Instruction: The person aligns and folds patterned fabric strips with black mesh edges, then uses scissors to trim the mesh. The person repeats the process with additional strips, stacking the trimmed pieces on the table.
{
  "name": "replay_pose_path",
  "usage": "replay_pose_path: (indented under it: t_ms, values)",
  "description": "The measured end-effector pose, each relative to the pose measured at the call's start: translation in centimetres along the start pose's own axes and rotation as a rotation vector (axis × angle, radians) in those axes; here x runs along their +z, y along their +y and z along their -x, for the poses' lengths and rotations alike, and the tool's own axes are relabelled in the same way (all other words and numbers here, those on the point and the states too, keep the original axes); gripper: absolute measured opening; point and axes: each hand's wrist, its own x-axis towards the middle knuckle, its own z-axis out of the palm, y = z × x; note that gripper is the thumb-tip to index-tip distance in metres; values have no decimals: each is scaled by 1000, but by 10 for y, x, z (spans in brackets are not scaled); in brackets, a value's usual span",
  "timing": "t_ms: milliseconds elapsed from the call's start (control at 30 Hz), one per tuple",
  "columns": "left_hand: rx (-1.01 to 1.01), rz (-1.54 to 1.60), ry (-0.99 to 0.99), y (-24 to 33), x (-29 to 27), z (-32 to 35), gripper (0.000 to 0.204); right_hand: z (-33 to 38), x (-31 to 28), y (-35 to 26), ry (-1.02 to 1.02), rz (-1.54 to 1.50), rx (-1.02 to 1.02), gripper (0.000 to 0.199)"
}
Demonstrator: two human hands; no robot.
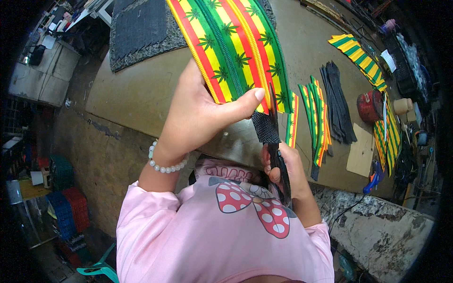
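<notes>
My left hand (200, 111) is closed on a wide striped strap (229, 30) in red, yellow and green with dark leaf prints and corded lines. Its thumb lies across the strap's near end. A short piece of black textured webbing (265, 127) hangs at that end, just past the thumb. In my right hand (293, 165) is a pair of black-handled scissors (282, 172), gripped by the handles. A dark blade rises along the strap's edge beside the webbing. Whether the blades touch the strap or webbing I cannot tell.
On the table (141, 94) to the right lie striped strips (320, 115), black strips (337, 104), a card piece (361, 150), a red roll (370, 107) and a blue glue gun (375, 178). A dark board (141, 33) with black strips lies far left. Stacked crates (71, 212) stand lower left.
</notes>
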Motion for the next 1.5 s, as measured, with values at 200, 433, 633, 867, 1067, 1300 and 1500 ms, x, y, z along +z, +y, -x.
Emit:
replay_pose_path:
  t_ms: [200, 433, 633, 867, 1067, 1300, 1500]
  values:
    - [-34, 8, -15, 3, 2, 6, 42, 2, 5, 7, -82, -257, 64, 60]
    - [-28, 11, -23, 4, 2, 12, 41, 10, 7, -8, -132, -41, -62, 69]
    - [-56, 1, -25, 5, 2, 14, 54, 11, 10, -13, -86, 38, -37, 66]
    - [-71, 1, -35, 6, 3, 18, 54, 17, 15, -12, -46, 106, -16, 53]
    - [-85, -1, -45, 6, 5, 21, 43, 22, 16, -15, -52, 65, -11, 51]
    - [-64, 16, -23, 5, 5, 26, 42, 21, 18, -14, -106, -143, 44, 61]
    - [-75, -10, -55, 4, 0, 29, 42, 21, 19, -14, -173, -114, 39, 59]
